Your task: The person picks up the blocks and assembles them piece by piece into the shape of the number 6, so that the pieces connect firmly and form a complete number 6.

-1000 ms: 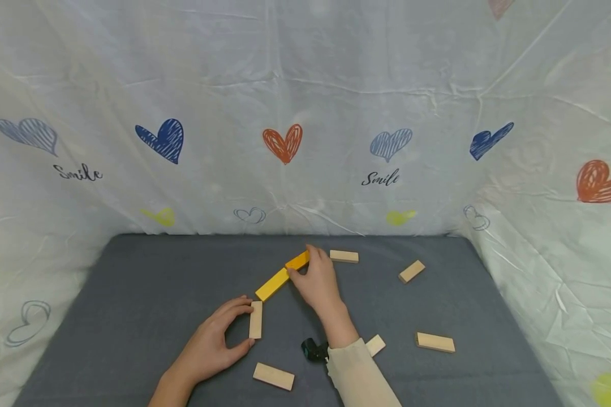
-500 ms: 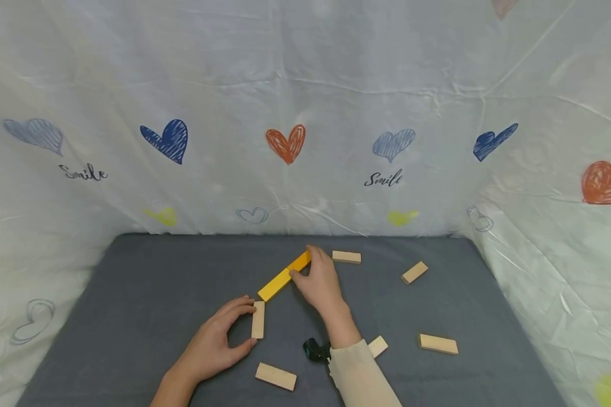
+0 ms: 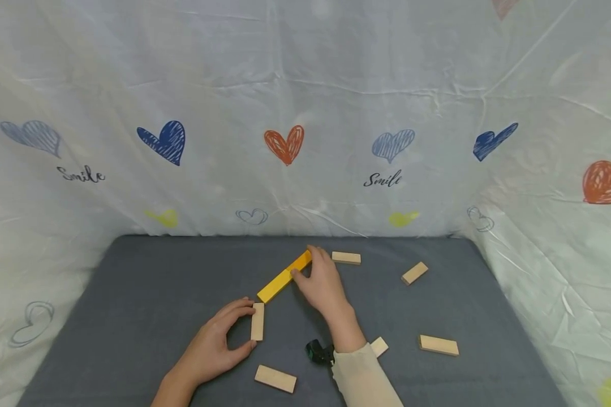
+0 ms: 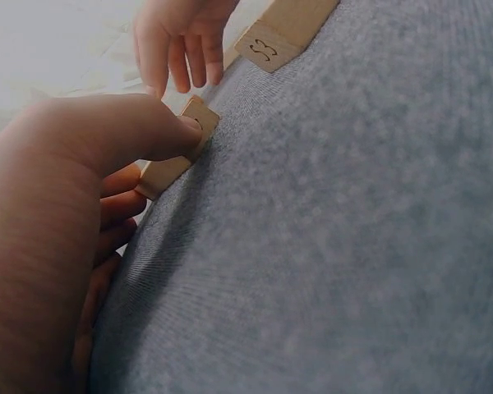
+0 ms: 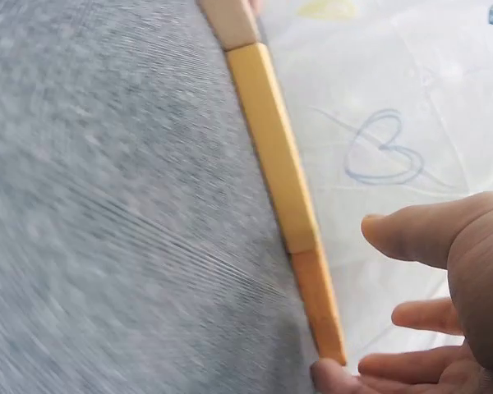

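A plain wooden block (image 3: 257,322) lies between the thumb and fingers of my left hand (image 3: 214,343), which pinches it at its ends. Its far end meets the near end of a yellow block (image 3: 274,286). Beyond that, end to end with the yellow one, comes an orange block (image 3: 302,260). My right hand (image 3: 323,285) is at the orange block; in the right wrist view a fingertip (image 5: 330,376) touches its far end, while the thumb (image 5: 382,234) stands off from the blocks.
Loose wooden blocks lie around: one at the back (image 3: 346,258), one at back right (image 3: 414,273), one at right (image 3: 438,345), one in front (image 3: 275,379). Another block (image 3: 379,346) is partly behind the right sleeve (image 3: 364,376). A white printed curtain (image 3: 305,186) borders the dark tabletop (image 3: 183,271).
The orange block has swung into line with the yellow block, closing the slight bend between them. The right thumb has drawn slightly away; the left hand has kept its hold.
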A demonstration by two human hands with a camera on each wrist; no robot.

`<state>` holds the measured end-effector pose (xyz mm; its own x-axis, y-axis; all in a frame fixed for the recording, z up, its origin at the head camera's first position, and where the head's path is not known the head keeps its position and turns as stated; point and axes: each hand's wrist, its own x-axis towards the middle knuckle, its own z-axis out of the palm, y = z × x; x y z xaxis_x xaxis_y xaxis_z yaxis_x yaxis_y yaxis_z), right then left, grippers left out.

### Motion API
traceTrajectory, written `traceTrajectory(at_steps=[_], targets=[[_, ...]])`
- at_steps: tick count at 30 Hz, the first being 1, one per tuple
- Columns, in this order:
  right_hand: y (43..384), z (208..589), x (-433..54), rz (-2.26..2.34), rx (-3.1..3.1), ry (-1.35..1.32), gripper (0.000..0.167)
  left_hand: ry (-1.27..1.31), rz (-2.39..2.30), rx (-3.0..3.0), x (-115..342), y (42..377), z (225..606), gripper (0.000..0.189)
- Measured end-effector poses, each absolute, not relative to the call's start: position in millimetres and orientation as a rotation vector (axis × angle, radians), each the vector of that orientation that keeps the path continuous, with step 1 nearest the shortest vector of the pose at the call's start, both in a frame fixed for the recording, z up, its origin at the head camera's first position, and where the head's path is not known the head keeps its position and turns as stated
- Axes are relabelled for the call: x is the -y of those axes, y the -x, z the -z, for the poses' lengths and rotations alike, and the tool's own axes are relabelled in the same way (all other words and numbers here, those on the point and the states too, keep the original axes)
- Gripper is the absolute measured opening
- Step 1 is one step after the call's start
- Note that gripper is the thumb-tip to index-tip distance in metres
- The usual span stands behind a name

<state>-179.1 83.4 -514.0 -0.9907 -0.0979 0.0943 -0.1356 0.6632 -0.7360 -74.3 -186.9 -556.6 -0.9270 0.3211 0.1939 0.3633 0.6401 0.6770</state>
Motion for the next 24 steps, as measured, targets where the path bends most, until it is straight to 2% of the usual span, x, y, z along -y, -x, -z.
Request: traceTrajectory(at_steps=[24], targets=[[177.8, 491.9, -146.1, -1.009, 2.842, -0.280, 0.054, 0.582, 1.166, 2.813, 187.8, 74.9, 555.3, 0.062]])
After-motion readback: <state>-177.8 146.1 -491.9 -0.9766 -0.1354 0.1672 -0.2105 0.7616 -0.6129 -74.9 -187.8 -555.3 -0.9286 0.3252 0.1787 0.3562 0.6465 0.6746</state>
